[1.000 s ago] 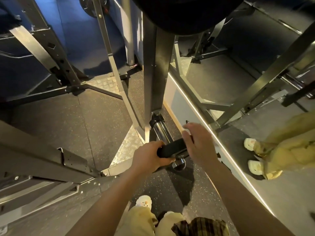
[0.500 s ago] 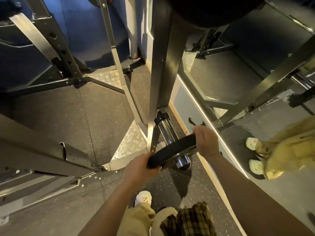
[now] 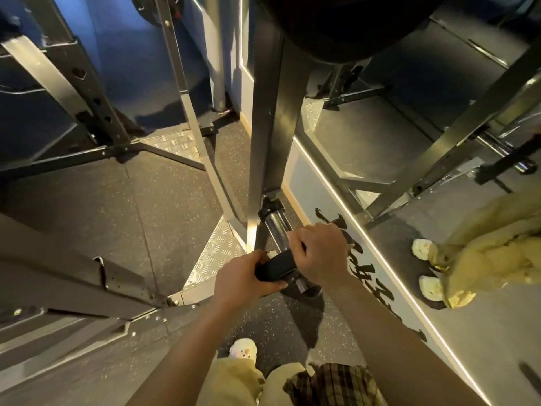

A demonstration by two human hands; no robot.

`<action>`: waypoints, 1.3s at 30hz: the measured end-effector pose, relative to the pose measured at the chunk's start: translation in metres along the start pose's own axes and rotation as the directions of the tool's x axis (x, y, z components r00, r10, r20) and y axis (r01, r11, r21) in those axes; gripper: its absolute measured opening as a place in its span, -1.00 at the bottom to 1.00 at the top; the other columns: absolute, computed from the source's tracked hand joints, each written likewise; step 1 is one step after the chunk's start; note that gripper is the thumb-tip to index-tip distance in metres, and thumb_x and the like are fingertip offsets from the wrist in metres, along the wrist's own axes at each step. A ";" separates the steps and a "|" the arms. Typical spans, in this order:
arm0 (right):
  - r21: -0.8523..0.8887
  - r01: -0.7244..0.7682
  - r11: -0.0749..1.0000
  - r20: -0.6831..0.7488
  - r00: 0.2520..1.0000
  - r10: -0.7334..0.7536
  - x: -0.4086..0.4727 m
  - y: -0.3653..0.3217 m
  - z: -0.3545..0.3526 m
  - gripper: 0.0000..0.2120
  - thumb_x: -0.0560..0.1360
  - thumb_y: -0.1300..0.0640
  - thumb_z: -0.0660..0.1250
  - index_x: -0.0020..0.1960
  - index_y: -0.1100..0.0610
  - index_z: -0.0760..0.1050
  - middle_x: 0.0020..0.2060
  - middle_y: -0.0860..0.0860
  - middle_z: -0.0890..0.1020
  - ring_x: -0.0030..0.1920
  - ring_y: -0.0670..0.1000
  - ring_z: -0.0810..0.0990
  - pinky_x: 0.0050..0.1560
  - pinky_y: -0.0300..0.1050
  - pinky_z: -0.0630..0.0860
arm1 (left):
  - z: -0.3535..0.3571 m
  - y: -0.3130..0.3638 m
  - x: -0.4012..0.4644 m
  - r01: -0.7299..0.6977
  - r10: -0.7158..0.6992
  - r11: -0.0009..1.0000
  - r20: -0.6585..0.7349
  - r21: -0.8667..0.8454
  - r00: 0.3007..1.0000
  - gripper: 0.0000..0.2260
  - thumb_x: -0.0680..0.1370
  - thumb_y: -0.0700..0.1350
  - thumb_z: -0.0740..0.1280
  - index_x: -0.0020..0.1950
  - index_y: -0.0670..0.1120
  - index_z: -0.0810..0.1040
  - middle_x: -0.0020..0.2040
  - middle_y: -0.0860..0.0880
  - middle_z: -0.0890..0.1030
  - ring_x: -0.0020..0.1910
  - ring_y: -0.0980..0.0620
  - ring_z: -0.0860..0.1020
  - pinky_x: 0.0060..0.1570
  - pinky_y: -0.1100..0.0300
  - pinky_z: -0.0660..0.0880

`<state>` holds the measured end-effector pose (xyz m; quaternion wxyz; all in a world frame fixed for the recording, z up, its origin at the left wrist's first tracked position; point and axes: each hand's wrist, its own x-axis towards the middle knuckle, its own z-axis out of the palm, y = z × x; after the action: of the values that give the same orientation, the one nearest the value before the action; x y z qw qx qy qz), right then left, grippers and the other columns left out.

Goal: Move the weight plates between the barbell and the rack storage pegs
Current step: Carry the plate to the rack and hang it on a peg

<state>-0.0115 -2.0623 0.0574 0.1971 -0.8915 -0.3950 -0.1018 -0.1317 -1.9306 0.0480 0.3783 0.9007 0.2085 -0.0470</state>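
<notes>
A small black weight plate (image 3: 278,266) sits on the chrome storage peg (image 3: 276,227) that sticks out low from the rack's grey upright (image 3: 272,136). My left hand (image 3: 243,278) grips the plate's near left rim. My right hand (image 3: 320,253) grips its far right rim, fingers curled over the edge. The peg's chrome tip (image 3: 303,287) shows just below the plate, so the plate is near the peg's outer end. A large black plate (image 3: 336,27) hangs on the rack high above, filling the top of the view.
Rack braces and a diamond-plate foot (image 3: 215,253) lie to the left on the speckled rubber floor. A wall mirror (image 3: 409,159) with a lit strip runs along the right and reflects the rack and a person's yellow trousers. My own feet are below.
The plate has slid along the peg, and my hands have come closer together on its rim. The view has tilted slightly.
</notes>
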 end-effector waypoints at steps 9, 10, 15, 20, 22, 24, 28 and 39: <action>0.325 -0.271 0.906 0.023 0.960 0.279 0.009 0.036 0.006 -0.61 0.48 -0.12 -0.01 -0.40 0.03 0.35 -0.52 -0.06 0.36 -0.44 -0.11 0.38 -0.33 -0.26 0.33 | 0.005 -0.027 -0.007 0.166 -0.129 0.966 0.185 -0.200 0.974 -0.21 0.31 0.01 0.59 0.44 0.13 0.26 0.32 0.11 0.43 0.31 0.05 0.41 0.26 0.11 0.41; 0.393 -0.335 0.856 0.079 0.940 0.332 0.009 0.043 0.006 -0.60 0.48 -0.13 0.00 -0.40 0.06 0.37 -0.49 0.00 0.39 -0.40 -0.03 0.42 -0.30 -0.18 0.38 | 0.008 -0.029 -0.008 0.182 -0.145 0.964 0.193 -0.192 0.970 -0.25 0.33 0.02 0.58 0.43 0.13 0.28 0.32 0.10 0.45 0.30 0.04 0.44 0.24 0.11 0.43; 0.026 -0.579 0.815 0.414 0.748 0.519 0.017 0.081 -0.010 -0.72 0.65 0.07 0.01 0.00 0.12 0.47 -0.22 -0.01 0.45 -0.14 0.01 0.40 -0.18 -0.14 0.23 | 0.004 -0.026 -0.002 0.126 -0.126 0.992 0.012 -0.014 0.992 -0.56 0.37 0.17 0.49 0.20 0.13 0.49 0.08 0.20 0.56 0.07 0.16 0.53 -0.07 0.32 0.43; 0.195 -0.273 0.942 0.066 0.962 0.265 0.000 0.034 -0.017 -0.65 0.65 -0.06 0.00 -0.09 0.07 0.48 -0.25 -0.07 0.50 -0.19 -0.08 0.49 -0.07 -0.17 0.41 | -0.003 -0.018 0.008 0.014 -0.008 0.993 -0.057 0.118 0.998 -0.60 0.37 0.25 0.46 0.13 0.14 0.56 0.00 0.19 0.62 -0.08 0.21 0.54 -0.19 0.42 0.37; 0.107 -0.139 0.985 0.007 0.990 0.139 -0.009 0.015 -0.005 -0.65 0.63 -0.08 0.00 -0.18 0.02 0.45 -0.34 -0.13 0.45 -0.27 -0.10 0.46 0.00 -0.15 0.39 | -0.003 -0.021 0.008 0.022 -0.017 0.996 -0.056 0.086 0.998 -0.60 0.35 0.26 0.47 0.10 0.12 0.57 -0.03 0.17 0.64 -0.11 0.19 0.56 -0.20 0.40 0.41; 0.055 -0.112 0.992 -0.057 0.992 0.115 -0.008 0.014 0.007 -0.66 0.61 -0.04 0.03 -0.24 0.03 0.43 -0.38 -0.14 0.40 -0.31 -0.08 0.42 -0.02 -0.12 0.36 | -0.003 -0.022 0.006 0.017 -0.013 0.997 -0.050 0.079 0.999 -0.60 0.34 0.25 0.48 0.09 0.11 0.57 -0.04 0.17 0.64 -0.10 0.18 0.57 -0.17 0.37 0.45; 0.102 -0.138 0.985 -0.130 0.980 0.151 0.001 0.029 0.019 -0.59 0.58 0.02 0.00 -0.33 0.12 0.44 -0.47 0.00 0.45 -0.40 -0.01 0.41 -0.19 -0.13 0.41 | -0.003 -0.017 0.005 0.007 -0.006 0.999 0.032 -0.039 0.999 -0.59 0.38 0.17 0.49 0.17 0.12 0.50 0.03 0.18 0.57 0.01 0.16 0.53 -0.02 0.32 0.43; 0.206 -0.591 0.780 0.449 0.765 0.461 0.000 0.095 -0.002 -0.74 0.69 0.09 -0.03 0.06 0.06 0.43 -0.05 0.10 0.53 0.01 0.04 0.48 0.04 -0.09 0.34 | 0.014 -0.031 0.016 0.157 -0.133 0.975 0.146 -0.161 0.980 -0.56 0.42 -0.03 0.51 0.25 0.08 0.46 0.05 0.10 0.58 0.05 0.09 0.54 0.06 0.23 0.48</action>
<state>0.0592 -2.1214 0.0338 0.2878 -0.9220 -0.1659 0.1990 -0.1289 -1.9152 0.0140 0.4630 0.8419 0.2513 -0.1168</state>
